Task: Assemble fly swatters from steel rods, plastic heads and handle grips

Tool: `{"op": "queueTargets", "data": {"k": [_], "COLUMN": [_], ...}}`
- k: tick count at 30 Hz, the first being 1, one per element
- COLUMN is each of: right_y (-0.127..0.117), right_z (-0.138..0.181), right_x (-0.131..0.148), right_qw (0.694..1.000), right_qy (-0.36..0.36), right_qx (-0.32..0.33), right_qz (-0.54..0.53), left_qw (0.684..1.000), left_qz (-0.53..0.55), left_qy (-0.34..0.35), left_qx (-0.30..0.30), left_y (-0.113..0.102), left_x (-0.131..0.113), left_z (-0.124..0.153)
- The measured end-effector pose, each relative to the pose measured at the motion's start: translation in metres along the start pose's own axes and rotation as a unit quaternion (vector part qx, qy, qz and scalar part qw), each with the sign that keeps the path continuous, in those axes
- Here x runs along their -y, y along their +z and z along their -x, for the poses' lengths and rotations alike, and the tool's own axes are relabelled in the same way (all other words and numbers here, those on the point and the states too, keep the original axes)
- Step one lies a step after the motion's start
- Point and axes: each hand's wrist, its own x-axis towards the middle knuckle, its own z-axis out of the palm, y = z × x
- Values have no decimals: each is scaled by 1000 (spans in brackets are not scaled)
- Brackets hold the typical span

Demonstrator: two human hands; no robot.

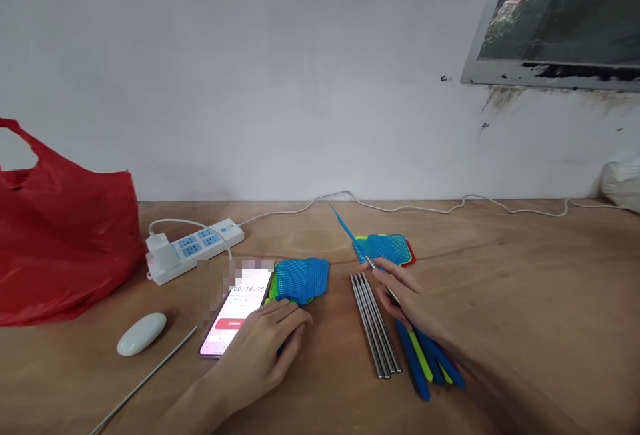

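Observation:
My left hand (267, 338) is closed over the near end of a pile of mesh fly swatter heads, with a blue head (303, 278) on top and a green one (273, 286) beneath. A bit of blue shows between thumb and fingers. Pinched in my right hand (400, 291) is a thin metal rod (371, 262), pointing up and leftward. A narrow blue strip (343, 223) lines up with its far tip; whether they join I cannot tell. Several loose metal rods (375, 325) lie side by side left of this hand. Blue handles (413, 361) and a green handle (421, 356) are partly under it.
Beyond my right hand lies another pile of swatter heads (393, 248). At left are a lit phone (240, 308), a white mouse (142, 333), a power strip (195, 248) and a red bag (65, 241). A white cable (410, 209) runs along the wall.

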Motion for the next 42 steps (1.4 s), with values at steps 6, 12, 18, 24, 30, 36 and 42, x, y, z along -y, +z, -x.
{"op": "queueTargets", "data": {"k": [6,12,18,24,30,36,42], "right_y": [1,3,12,19,23,25,27], "right_z": [0,1,1,1,2,5,9], "right_x": [-5,-7,-7,-12,-19,-13,-5], "right_qw": [993,961,933,920,921,918,922], "right_qy": [45,124,148,141,148,162,154], "right_qx": [91,194,253,281,280,284,281], "right_qz": [-64,-151,-211,-232,-227,-226,-217], "left_qw": [999,993,972,917,869,816,780], "left_qz": [5,17,82,265,408,482,504], "left_qy": [-12,-68,-134,-222,-239,-263,-279], "left_qx": [-43,-92,-174,-200,-149,-182,-245], "left_y": [0,3,2,3,3,5,3], "left_x": [0,5,6,4,9,14,8], "left_z": [-1,2,1,-2,-5,-8,-10]}}
